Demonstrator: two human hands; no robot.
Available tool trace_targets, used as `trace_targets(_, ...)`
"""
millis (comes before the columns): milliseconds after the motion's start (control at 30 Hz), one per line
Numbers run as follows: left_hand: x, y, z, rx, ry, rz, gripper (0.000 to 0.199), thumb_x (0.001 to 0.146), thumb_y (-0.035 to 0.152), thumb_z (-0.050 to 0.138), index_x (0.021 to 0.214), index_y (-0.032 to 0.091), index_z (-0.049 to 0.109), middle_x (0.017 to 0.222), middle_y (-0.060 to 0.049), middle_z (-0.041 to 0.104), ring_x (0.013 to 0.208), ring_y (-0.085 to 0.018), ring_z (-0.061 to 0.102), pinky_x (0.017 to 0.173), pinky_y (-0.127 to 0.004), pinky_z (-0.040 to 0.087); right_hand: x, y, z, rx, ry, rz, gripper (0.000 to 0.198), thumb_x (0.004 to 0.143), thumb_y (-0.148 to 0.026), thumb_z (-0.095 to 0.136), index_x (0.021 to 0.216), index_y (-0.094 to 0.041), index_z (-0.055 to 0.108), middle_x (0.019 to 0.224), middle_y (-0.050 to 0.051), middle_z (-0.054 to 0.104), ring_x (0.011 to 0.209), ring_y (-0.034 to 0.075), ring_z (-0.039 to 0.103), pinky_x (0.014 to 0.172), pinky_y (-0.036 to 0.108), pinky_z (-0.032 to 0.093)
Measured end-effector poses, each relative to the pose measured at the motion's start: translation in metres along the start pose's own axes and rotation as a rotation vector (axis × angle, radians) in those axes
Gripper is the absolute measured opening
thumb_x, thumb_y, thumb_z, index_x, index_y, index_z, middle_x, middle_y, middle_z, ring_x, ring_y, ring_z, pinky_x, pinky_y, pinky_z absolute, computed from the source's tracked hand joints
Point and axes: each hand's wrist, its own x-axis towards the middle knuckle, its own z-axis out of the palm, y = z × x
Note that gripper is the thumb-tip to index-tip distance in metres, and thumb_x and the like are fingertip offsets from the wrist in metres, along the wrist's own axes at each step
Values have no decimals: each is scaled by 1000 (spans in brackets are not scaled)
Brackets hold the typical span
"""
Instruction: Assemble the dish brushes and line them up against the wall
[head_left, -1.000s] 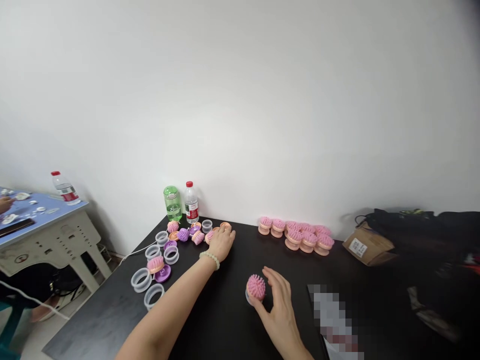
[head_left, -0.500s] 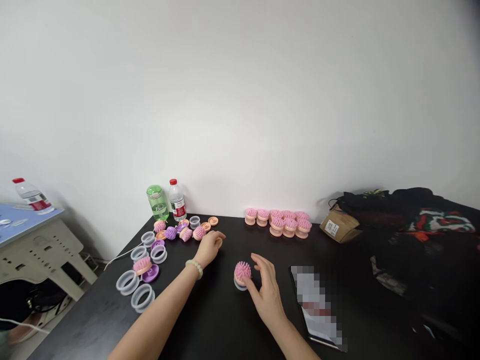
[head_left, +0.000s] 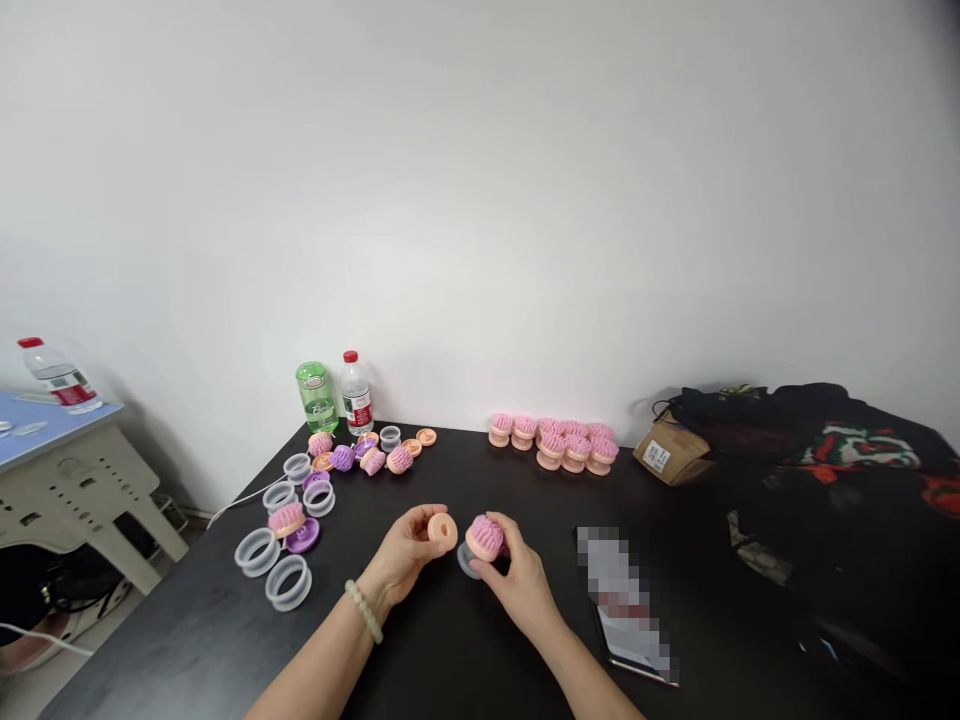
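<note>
My left hand (head_left: 409,548) pinches a round peach cap (head_left: 443,532) with a hole in its middle, held above the black table. Just to the right, my right hand (head_left: 517,572) has its thumb and fingers around a pink bristled brush head (head_left: 484,537) with a peach rim. The brush head is tilted, and a translucent grey ring (head_left: 469,562) shows at its underside. Cap and brush head are close together but apart.
Translucent rings (head_left: 289,583), purple caps (head_left: 302,535) and loose brush heads (head_left: 400,459) lie at left. Assembled pink brushes (head_left: 575,452) line the wall. A green bottle (head_left: 318,398), water bottle (head_left: 357,396), phone (head_left: 626,610), paper bag (head_left: 670,448) and dark cloth (head_left: 810,540) are around.
My left hand has come back from the far left, now holding a peach cap. My right hand has closed on the brush head, which has gone from upright to tilted.
</note>
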Motion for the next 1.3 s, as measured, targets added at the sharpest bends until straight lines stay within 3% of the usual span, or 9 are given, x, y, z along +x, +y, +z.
trace_targets(167, -9, 2, 12, -53, -15, -4, 50, 52, 27, 95, 92, 14, 69, 94, -7, 71, 83, -17, 65, 77, -29, 49, 4, -3, -3, 333, 66, 96, 45, 77, -37, 74, 115, -23, 55, 109, 7, 72, 100, 27, 70, 87, 39, 56)
trace_targets(333, -16, 10, 19, -126, -33, 62, 42, 58, 22, 94, 91, 18, 67, 85, 0, 69, 77, -12, 61, 74, -22, 44, 0, -11, -6, 511, 110, 112, 49, 80, -42, 77, 118, -23, 54, 112, 7, 70, 102, 25, 68, 90, 37, 55)
trace_targets(500, -17, 8, 25, -276, -66, 25, 34, 66, 37, 89, 72, 17, 63, 81, -2, 66, 84, -16, 63, 87, -31, 48, -5, -15, -2, 552, 23, 73, 51, 76, -39, 81, 117, -24, 53, 112, 8, 68, 101, 24, 68, 86, 35, 57)
trace_targets(600, -18, 3, 28, -338, -72, -13, 42, 67, 43, 87, 62, 16, 56, 84, -3, 65, 81, -15, 62, 82, -31, 48, -8, -15, 3, 521, 32, 3, 52, 74, -35, 83, 115, -24, 53, 116, 9, 66, 105, 25, 67, 89, 36, 57)
trace_targets(800, -21, 0, 34, -340, -144, -38, 43, 61, 32, 91, 58, 16, 51, 70, 1, 57, 68, -11, 53, 70, -25, 44, -12, -10, 6, 430, 150, -37, 51, 74, -30, 82, 116, -26, 53, 115, 8, 63, 105, 23, 66, 90, 35, 57)
trace_targets(900, -21, 2, 33, -302, -145, 11, 41, 52, 23, 95, 69, 17, 59, 81, -1, 63, 76, -14, 55, 72, -26, 43, -13, -12, 4, 427, 155, -24, 53, 72, -32, 83, 116, -25, 53, 116, 9, 63, 105, 25, 66, 90, 36, 57)
trace_targets(1000, -23, 4, 30, -100, -90, 179, 54, 45, 21, 98, 86, 20, 62, 93, -1, 64, 83, -17, 56, 74, -27, 43, -13, -19, 2, 495, 98, 23, 56, 72, -33, 83, 117, -26, 51, 120, 10, 63, 108, 27, 65, 93, 39, 56)
trace_targets(1133, -32, 9, 29, 430, -12, 508, 60, 46, 35, 98, 92, 23, 62, 93, -2, 59, 82, -20, 53, 73, -30, 44, -14, -29, 1, 641, -17, 159, 62, 70, -38, 84, 120, -28, 50, 120, 9, 65, 107, 28, 66, 93, 42, 54)
trace_targets(1300, -44, 15, 33, 749, -14, 669, 50, 56, 44, 93, 89, 22, 62, 89, -3, 56, 79, -20, 52, 67, -30, 42, -16, -38, 2, 786, -134, 282, 70, 66, -39, 87, 125, -28, 52, 106, 4, 68, 95, 24, 66, 87, 36, 52)
